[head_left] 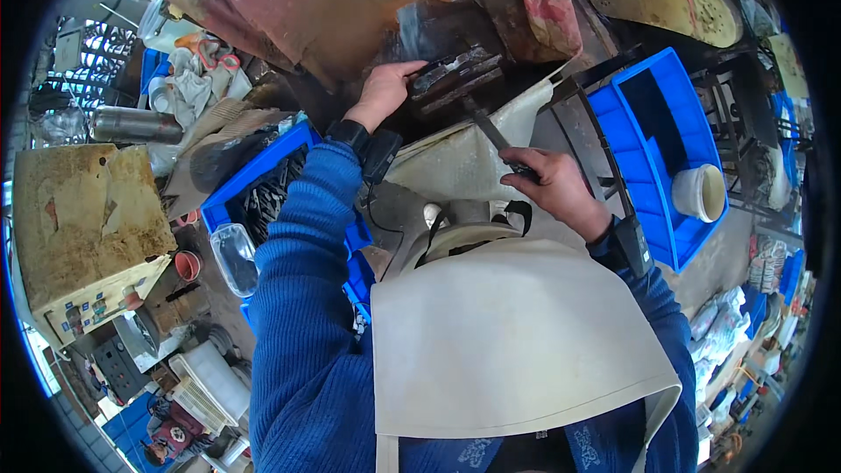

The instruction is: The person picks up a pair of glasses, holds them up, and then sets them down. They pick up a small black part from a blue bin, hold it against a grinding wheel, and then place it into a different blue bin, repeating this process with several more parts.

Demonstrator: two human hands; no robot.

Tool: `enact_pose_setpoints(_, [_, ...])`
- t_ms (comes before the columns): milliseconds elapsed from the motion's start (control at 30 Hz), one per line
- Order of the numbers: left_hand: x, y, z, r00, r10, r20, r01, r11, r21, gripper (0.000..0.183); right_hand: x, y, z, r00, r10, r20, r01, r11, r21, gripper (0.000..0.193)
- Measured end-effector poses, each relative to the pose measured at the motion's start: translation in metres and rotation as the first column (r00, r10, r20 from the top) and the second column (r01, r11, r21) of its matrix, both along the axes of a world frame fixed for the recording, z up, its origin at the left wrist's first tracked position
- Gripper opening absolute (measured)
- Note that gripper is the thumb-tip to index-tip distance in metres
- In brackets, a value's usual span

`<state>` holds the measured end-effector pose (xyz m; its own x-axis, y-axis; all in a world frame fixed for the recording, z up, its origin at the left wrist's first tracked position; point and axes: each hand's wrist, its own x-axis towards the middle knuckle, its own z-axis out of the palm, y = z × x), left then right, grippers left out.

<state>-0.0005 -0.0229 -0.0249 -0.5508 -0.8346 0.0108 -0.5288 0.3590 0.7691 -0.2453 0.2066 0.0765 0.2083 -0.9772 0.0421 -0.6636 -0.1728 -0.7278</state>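
My right hand (561, 188) is closed around the dark handle of a flat, straight metal tool (484, 125), perhaps a file. Its blade points up and left, with the tip close to a dark, worn metal block (460, 92) in front of me. At the left end of that block is my left hand (383, 95), its index finger stretched along the edge and the other fingers curled under. What they pinch, if anything, is too dark to make out. A dirty pale cloth (464, 158) hangs between the block and my apron.
To my left, a blue bin (232, 201) holds many small metal pieces, beside a clear plastic box (234, 260). A blue crate (648, 158) with a white tub (699, 193) stands at right. Stained red sheeting (289, 0) drapes behind the block. A rusty-topped cabinet (88, 228) stands far left.
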Motion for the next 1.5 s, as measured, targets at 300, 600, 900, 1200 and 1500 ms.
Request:
enact_pose_setpoints(300, [0.002, 0.012, 0.028, 0.934, -0.125, 0.333, 0.220, 0.939, -0.265, 0.044, -0.002, -0.001, 0.001, 0.992, 0.068, -0.108, -0.072, 0.997, -0.039, 0.033])
enact_pose_setpoints(600, [0.040, 0.037, 0.053, 0.985, 0.159, 0.069, -0.137, 0.956, -0.258, 0.037, 0.007, -0.034, 0.018, 0.994, 0.068, -0.084, -0.086, 0.967, -0.239, 0.033])
enact_pose_setpoints(900, [0.172, 0.148, 0.053, 0.727, 0.629, -0.275, -0.686, 0.655, -0.317, 0.019, 0.049, -0.207, 0.056, 0.929, -0.221, -0.296, 0.027, 0.839, -0.543, 0.040])
enact_pose_setpoints(1200, [0.273, 0.286, -0.019, 0.384, 0.913, -0.137, -0.923, 0.382, -0.044, 0.015, 0.043, -0.362, 0.050, 0.926, -0.033, -0.376, -0.128, 0.910, -0.394, 0.051])
enact_pose_setpoints(1500, [0.268, 0.287, -0.036, 0.370, 0.927, -0.058, -0.927, 0.372, 0.048, 0.015, 0.045, -0.402, 0.040, 0.926, -0.010, -0.379, -0.143, 0.917, -0.372, 0.051])
